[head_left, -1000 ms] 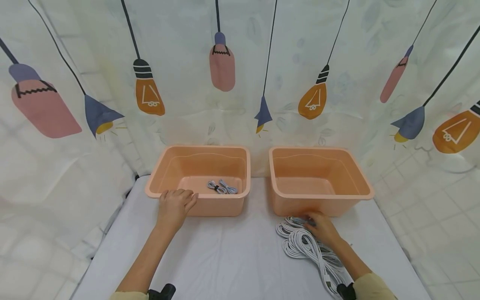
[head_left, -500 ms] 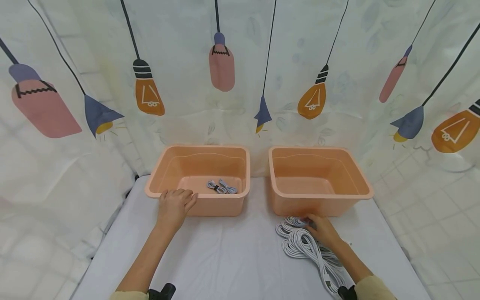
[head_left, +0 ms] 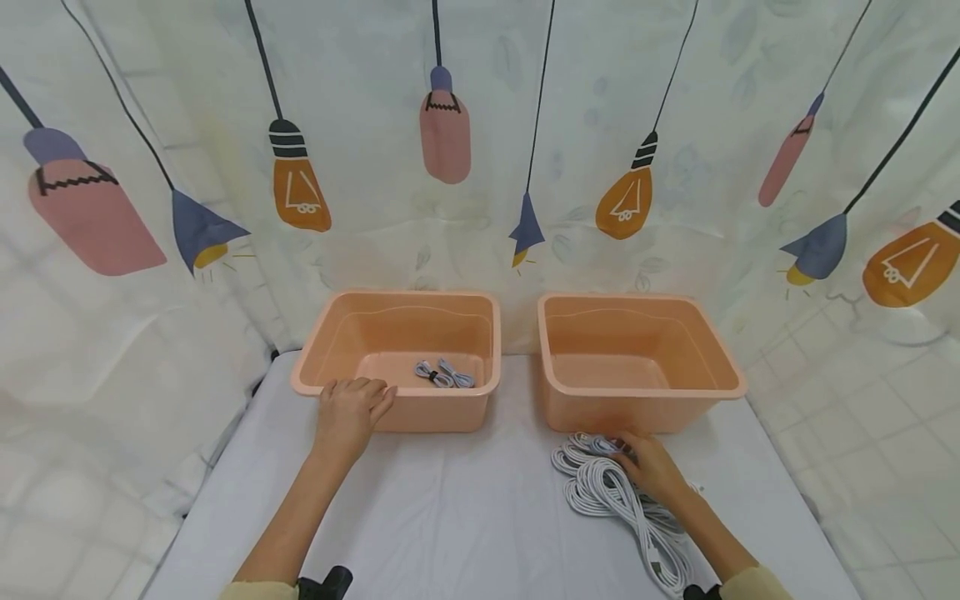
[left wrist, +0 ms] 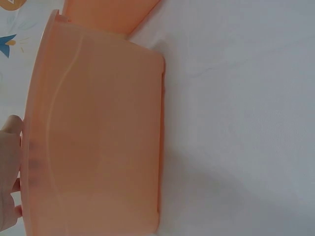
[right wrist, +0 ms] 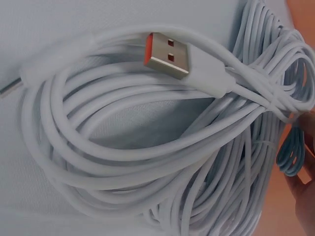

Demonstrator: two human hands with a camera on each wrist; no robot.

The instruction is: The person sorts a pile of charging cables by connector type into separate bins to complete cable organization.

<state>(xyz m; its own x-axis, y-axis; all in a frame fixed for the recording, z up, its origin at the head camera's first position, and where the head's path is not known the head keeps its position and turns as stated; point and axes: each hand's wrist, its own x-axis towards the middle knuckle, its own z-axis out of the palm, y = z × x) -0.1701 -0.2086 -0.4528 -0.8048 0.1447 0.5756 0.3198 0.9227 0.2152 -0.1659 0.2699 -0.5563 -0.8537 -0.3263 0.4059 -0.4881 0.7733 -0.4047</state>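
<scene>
Two bins (head_left: 633,400) behind cables (head_left: 607,487) under right grip (head_left: 651,467), closure unclear.

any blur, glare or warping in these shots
Head view: sharp, evenly lit, edges bowed by a wide lens. Left wrist view: left tub soft, faint shadow beside it. Right wrist view: cables and plug crisp, no glare.

Right hand (head_left: 651,468) covers part of the cables (head_left: 611,492); its grip cannot be told. The cables run off the lower frame edge. In the left wrist view, left hand (left wrist: 10,177) is cut at the left edge behind the bin (left wrist: 98,137).
</scene>
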